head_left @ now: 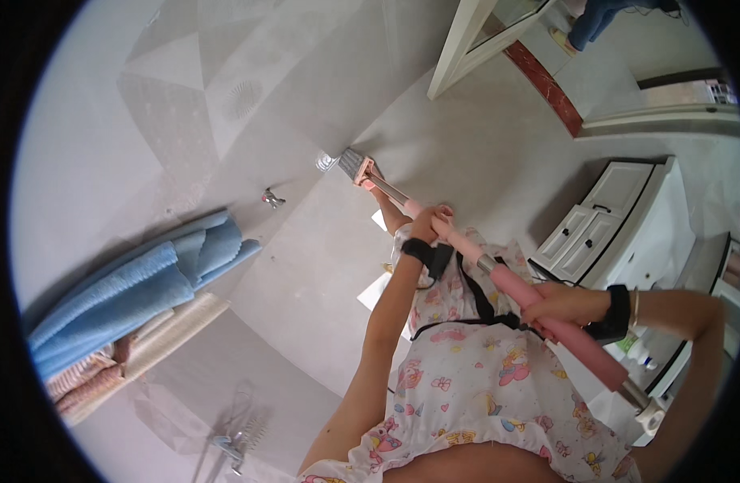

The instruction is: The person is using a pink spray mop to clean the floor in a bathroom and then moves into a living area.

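A mop with a pink and metal handle (515,284) runs diagonally across the view. Its grey sponge-like head (352,164) in a pink frame is close to a round metal floor drain cover (326,161), near the foot of the wall. My left hand (429,222) grips the upper pink part of the handle, nearer the mop head. Farther down, my right hand (554,308) is closed around the thicker pink grip. Both wrists wear black straps. Behind the handle, a bare foot in a pink slipper shows partly beside the mop head.
Blue towels (146,284) hang on the wall at left, above a small metal tap (273,198). A white vanity cabinet (593,223) with a washbasin (654,253) stands at right. A door (460,54) is ajar by a red threshold (545,90); a person's legs (590,27) show beyond.
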A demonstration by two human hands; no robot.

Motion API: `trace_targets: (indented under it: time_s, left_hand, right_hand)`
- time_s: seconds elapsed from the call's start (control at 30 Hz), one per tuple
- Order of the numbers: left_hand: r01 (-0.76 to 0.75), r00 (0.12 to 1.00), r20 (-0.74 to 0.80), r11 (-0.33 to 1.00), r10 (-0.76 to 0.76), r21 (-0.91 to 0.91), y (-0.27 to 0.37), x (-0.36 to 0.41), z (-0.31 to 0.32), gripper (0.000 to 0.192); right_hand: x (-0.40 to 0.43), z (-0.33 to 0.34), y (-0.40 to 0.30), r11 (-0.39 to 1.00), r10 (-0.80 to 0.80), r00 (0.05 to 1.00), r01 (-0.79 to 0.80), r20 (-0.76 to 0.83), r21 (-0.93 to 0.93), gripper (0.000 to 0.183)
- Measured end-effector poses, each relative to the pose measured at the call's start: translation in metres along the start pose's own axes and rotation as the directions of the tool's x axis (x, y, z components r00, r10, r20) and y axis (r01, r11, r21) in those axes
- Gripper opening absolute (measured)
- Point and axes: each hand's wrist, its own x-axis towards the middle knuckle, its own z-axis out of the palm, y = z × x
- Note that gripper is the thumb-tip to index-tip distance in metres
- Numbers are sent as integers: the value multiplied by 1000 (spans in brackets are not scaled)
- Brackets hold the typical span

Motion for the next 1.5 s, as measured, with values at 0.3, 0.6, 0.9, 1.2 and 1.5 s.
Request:
trace_targets:
  time_s: [0.3,0.6,0.9,1.2,1.5]
  left_hand:
    - [210,964,-54,873,-259,-440,2,-23,35,28]
    - [99,991,27,868,-128,486,8,-8,15,40]
    - [218,974,-37,889,-222,402,-35,-1,20,34]
    - [525,827,5,768,-563,-366,-109,5,1,29]
    - [180,980,-10,853,-201,489,25,9,-6,13]
  right_hand:
    - [23,-9,53,989,-141,989,139,48,45,15]
    - [20,-8,52,991,-129,992,129,-15,32,14]
    - [21,-11,45,993,-119,992,117,48,28,17]
    - [8,4,9,994,-100,995,101,30,-47,22]
    - [8,2,5,995,-91,993,88,-73,-48,23]
